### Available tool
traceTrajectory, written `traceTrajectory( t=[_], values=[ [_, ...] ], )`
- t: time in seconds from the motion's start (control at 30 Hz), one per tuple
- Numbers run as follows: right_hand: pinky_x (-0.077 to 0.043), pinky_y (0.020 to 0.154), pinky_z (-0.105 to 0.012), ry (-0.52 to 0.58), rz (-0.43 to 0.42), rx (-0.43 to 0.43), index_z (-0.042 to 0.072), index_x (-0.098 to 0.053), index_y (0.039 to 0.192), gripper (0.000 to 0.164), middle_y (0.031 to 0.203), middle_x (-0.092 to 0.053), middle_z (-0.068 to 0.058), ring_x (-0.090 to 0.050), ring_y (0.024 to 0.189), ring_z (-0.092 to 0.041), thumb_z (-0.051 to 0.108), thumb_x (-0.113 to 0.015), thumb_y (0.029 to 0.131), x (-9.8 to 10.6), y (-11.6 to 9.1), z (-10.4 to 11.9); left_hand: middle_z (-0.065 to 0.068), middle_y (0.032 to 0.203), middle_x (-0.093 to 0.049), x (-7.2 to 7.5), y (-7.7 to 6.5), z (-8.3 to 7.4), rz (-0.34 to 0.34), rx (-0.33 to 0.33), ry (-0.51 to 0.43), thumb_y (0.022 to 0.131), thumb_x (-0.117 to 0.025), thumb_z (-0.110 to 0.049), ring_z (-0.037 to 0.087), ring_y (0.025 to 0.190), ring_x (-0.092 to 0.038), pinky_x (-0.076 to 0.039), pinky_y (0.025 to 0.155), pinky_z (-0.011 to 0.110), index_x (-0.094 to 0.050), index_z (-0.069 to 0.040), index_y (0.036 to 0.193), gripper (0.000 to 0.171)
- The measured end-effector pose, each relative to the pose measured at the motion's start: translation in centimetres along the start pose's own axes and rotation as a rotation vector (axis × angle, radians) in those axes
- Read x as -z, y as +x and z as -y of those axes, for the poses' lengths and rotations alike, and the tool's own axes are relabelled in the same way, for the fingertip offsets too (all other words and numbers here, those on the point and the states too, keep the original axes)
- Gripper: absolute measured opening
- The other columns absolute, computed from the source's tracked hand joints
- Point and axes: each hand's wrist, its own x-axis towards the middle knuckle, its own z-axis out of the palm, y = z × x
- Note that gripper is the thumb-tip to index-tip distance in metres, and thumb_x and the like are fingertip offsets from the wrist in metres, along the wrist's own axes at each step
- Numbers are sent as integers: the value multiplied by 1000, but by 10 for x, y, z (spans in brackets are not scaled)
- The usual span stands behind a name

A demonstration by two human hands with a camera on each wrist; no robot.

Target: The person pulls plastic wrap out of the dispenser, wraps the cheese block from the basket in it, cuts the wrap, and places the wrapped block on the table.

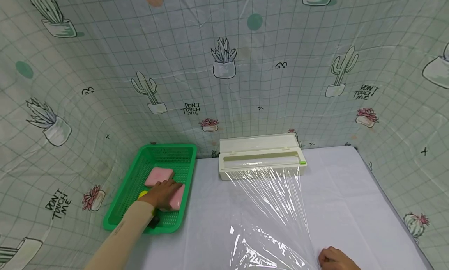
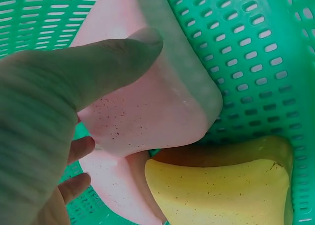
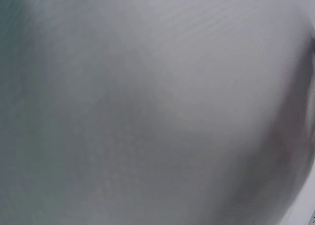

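Note:
My left hand [image 1: 162,195] reaches into the green basket [image 1: 192,160], over a pink block [image 1: 178,198] with rounded corners. In the left wrist view the thumb [image 2: 123,55] lies straight across a pink block [image 2: 147,114], with two fingertips showing lower left. Another pink block [image 1: 159,175] is beside that hand, and a yellow block [image 2: 221,190] lies close by. My right hand [image 1: 334,259], fingers curled, holds the edge of clear plastic wrap [image 1: 270,207] at the bottom of the head view. The wrap stretches from a white dispenser box [image 1: 263,172].
The dispenser's lid [image 1: 257,143] stands raised at the back, with a small green slider [image 1: 302,162] at its right end. A dark object [image 1: 154,222] lies in the basket near the left wrist. White cloth [image 1: 350,192] covers the table; a cactus-print curtain [image 1: 182,67] surrounds it.

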Motion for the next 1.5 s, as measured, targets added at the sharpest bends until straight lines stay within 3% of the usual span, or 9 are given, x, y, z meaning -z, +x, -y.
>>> traceTrajectory(
  t=[0.27,0.47,0.6,0.83,0.97,1.17,1.27,1.5],
  values=[
    [-30,66,-7,0,-18,35,30,-58,56,43,86,-51,26,-40,78,11,44,-95,72,0,-1,-3,22,141,-59,2,1,-8,14,4,107,73,-98,-18,49,148,-39,-42,110,62,-53,-3,149,89],
    [-31,66,-6,3,-36,36,29,-60,55,42,85,-52,25,-40,78,11,44,-96,70,-2,-2,-4,22,135,-61,-6,4,-1,-12,6,148,79,-94,-32,48,148,-40,-43,108,60,-53,-3,148,85],
    [-31,66,-6,3,-43,37,28,-60,55,42,85,-52,25,-40,77,11,44,-95,71,-3,-3,-4,21,127,-62,-7,5,0,-19,-1,168,79,-95,-30,47,145,-43,-44,105,57,-55,-3,148,84],
    [-30,66,-6,12,-65,60,28,-60,54,42,84,-53,24,-40,77,11,44,-94,73,-5,-2,-5,35,156,-44,-4,4,0,-14,36,153,78,-94,-18,51,145,-43,-39,115,61,-53,-3,151,85],
    [-30,66,-6,9,-50,49,28,-60,55,42,85,-53,24,-40,77,11,43,-95,71,-3,-1,-4,35,159,-40,0,0,1,-25,56,136,80,-92,-18,51,142,-47,-37,117,63,-53,-3,151,83],
    [-31,67,-6,17,-13,15,30,-59,56,41,87,-52,25,-40,78,11,41,-96,71,0,1,1,30,150,-52,2,-7,6,-85,41,141,85,-84,-22,47,134,-52,-40,113,62,-55,-1,148,73],
    [-31,67,-7,17,-5,-6,30,-60,56,41,87,-52,26,-40,78,11,42,-96,70,0,1,3,27,145,-56,3,-10,9,-132,31,168,83,-87,-23,45,128,-54,-41,110,61,-53,-1,149,77],
    [-32,66,-7,14,-7,-31,31,-59,54,43,86,-51,28,-40,78,11,43,-98,67,0,-1,3,25,126,-61,12,-21,8,-240,54,125,76,-94,-22,45,116,-56,-45,102,65,-54,-1,148,85]
  ],
)
